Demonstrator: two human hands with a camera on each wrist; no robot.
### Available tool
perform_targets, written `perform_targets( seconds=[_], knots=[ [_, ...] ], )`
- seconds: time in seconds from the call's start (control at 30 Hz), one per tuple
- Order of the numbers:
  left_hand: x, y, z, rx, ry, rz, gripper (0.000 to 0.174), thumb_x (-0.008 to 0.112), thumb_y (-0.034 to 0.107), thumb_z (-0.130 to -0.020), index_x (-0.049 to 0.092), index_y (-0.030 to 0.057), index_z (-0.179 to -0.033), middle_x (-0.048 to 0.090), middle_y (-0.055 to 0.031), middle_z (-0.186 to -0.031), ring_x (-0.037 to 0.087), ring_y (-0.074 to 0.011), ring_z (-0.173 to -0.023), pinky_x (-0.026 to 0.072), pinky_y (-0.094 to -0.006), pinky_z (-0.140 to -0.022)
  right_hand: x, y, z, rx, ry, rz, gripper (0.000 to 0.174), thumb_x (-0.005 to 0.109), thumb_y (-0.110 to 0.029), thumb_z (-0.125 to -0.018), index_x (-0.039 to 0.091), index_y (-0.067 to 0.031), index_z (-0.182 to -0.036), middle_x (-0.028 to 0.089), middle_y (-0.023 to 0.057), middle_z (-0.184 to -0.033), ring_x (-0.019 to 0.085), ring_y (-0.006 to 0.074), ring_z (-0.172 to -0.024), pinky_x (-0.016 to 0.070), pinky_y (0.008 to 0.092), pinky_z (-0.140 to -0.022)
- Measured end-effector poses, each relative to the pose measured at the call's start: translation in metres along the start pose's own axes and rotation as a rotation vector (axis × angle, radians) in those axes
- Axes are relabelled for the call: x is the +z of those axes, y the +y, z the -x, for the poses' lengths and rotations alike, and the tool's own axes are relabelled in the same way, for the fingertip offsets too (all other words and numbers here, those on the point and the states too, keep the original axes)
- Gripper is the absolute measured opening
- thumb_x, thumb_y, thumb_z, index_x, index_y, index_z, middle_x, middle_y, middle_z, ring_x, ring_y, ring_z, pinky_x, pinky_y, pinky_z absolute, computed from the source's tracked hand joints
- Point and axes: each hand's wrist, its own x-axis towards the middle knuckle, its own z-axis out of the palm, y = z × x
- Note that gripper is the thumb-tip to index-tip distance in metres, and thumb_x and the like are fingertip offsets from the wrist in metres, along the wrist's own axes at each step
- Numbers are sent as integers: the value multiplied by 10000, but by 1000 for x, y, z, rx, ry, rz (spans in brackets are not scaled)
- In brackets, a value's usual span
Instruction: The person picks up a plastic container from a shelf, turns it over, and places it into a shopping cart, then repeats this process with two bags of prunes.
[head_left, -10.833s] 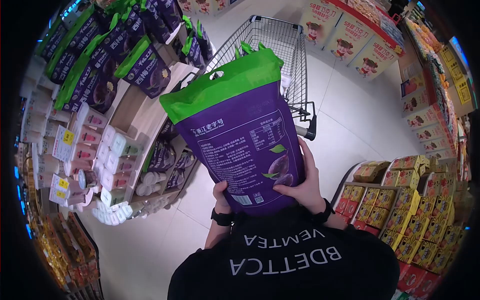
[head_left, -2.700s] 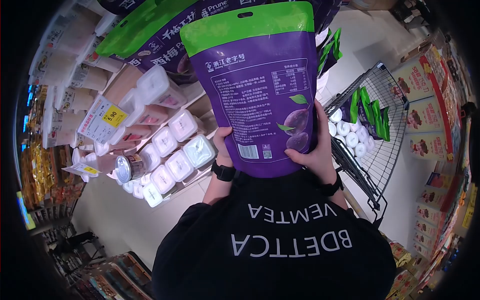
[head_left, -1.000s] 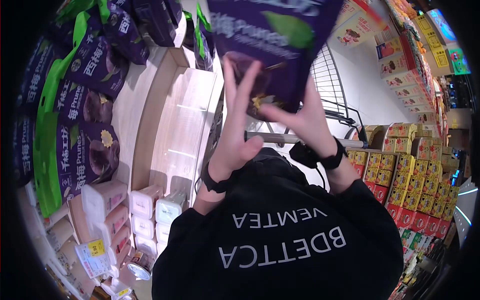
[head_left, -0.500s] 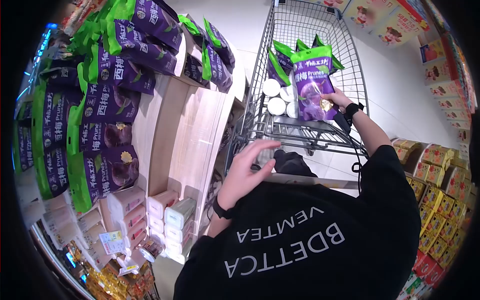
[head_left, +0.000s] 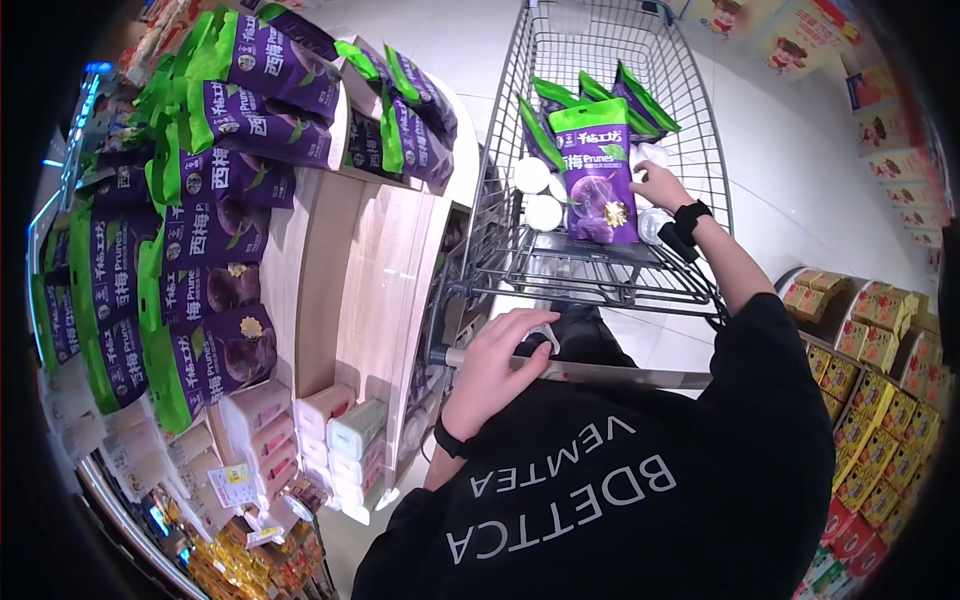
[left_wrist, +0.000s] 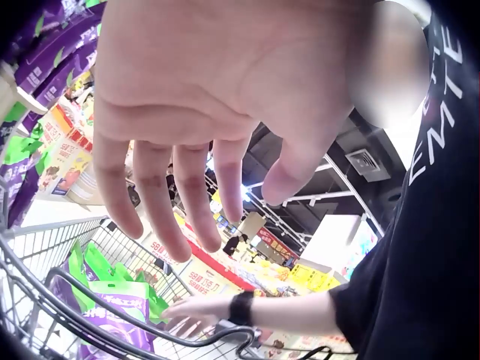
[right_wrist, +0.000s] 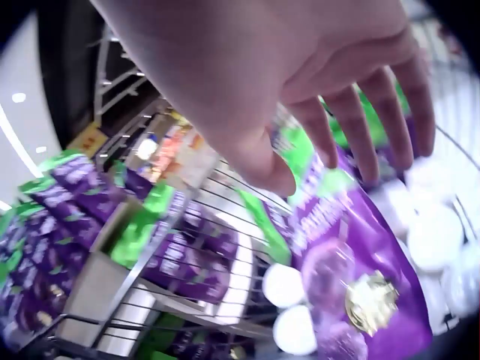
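Observation:
A purple prune bag with a green top (head_left: 597, 180) stands front side up in the shopping cart (head_left: 717, 165), leaning on several similar bags (head_left: 640, 105). The right hand (head_left: 664, 192) is beside its right edge, fingers loosely bent and holding nothing; in the right wrist view that hand (right_wrist: 330, 97) hangs over the bag (right_wrist: 360, 255) with a gap under the fingers. Above the cart's handle bar (head_left: 640, 376), the left hand (head_left: 498, 362) hovers with relaxed fingers; the left wrist view shows its bare palm (left_wrist: 217, 97).
White round-lidded containers (head_left: 543, 211) lie in the cart beside the bag. At left a wooden shelf (head_left: 375, 270) carries many prune bags (head_left: 215, 200) and stacked plastic tubs (head_left: 357, 430). Yellow and red boxes (head_left: 880, 420) are stacked at right, with pale floor (head_left: 770, 215) between.
The prune bag went from both hands into the cart, turned front side up. The right hand has let go of it and moved slightly off; the left hand has drawn back toward the handle.

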Motion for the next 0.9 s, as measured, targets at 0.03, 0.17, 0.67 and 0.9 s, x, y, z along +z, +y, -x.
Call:
perform_targets(
  seconds=[0.03,0.17,0.67,0.9],
  knots=[
    [0,-2,3,56,-12,-115,271,592,83,-767,573,43,-1034,594,-97,-999,566,-266,-937,429,-335,-809,-28,-22,25,-128,7,-38,389,629,-268,-736,571,-46,-1050,630,128,-858,615,241,-752,481,309,-685],
    [9,-21,20,177,-52,-359,311,667,260,-716,601,79,-960,588,-46,-927,561,-240,-866,425,-350,-747,-115,-130,186,-344,-76,-176,293,628,-296,-737,609,-51,-895,632,106,-796,613,234,-736,467,311,-665],
    [82,-71,25,214,-158,-757,211,661,302,-633,579,119,-701,566,-79,-542,589,-263,-510,465,-382,-478,60,-70,295,-190,271,378,157,637,-246,-588,595,-111,-654,569,73,-548,589,249,-525,451,367,-489],
    [102,-68,8,238,-87,-736,193,656,254,-641,533,107,-654,555,-57,-537,574,-224,-484,450,-335,-464,35,-49,276,-280,262,341,153,640,-233,-568,564,-105,-603,559,65,-549,581,242,-522,456,359,-494]
  ],
)
